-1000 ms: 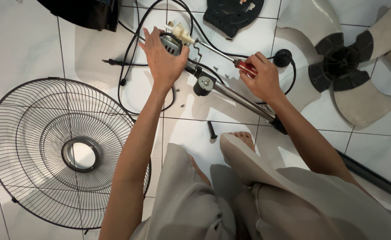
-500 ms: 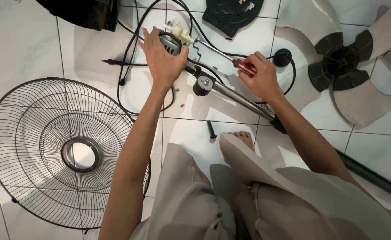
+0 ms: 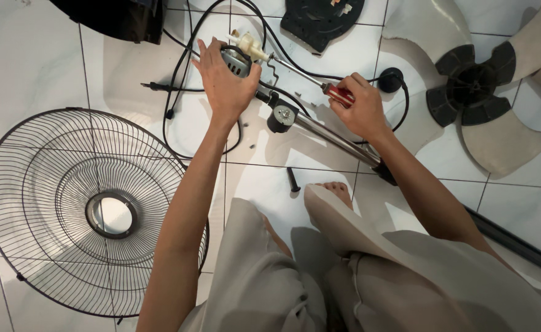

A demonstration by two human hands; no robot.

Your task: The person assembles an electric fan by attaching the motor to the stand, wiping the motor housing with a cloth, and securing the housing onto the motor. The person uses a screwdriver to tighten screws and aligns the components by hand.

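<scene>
Left hand (image 3: 226, 83) clamped over the fan motor (image 3: 238, 60), top centre of the white tile floor (image 3: 31, 67). Right hand (image 3: 360, 110) closed around the red-handled screwdriver (image 3: 319, 82); its shaft is the long axis, tip pointing to 10 o'clock into the cream gearbox (image 3: 250, 44), handle at 4 o'clock. Chrome stand pole (image 3: 338, 140) runs from the motor neck toward 4 o'clock, under the right wrist. Crowded edges: black power cord (image 3: 178, 74) loops at 9 o'clock of the motor, wire fan guard (image 3: 86, 212) at 7 o'clock, fan blade (image 3: 485, 86) at 3 o'clock. Loose black bolt (image 3: 292, 179) at 6 o'clock, beside the bare foot (image 3: 335, 192). Open tile only far left.
</scene>
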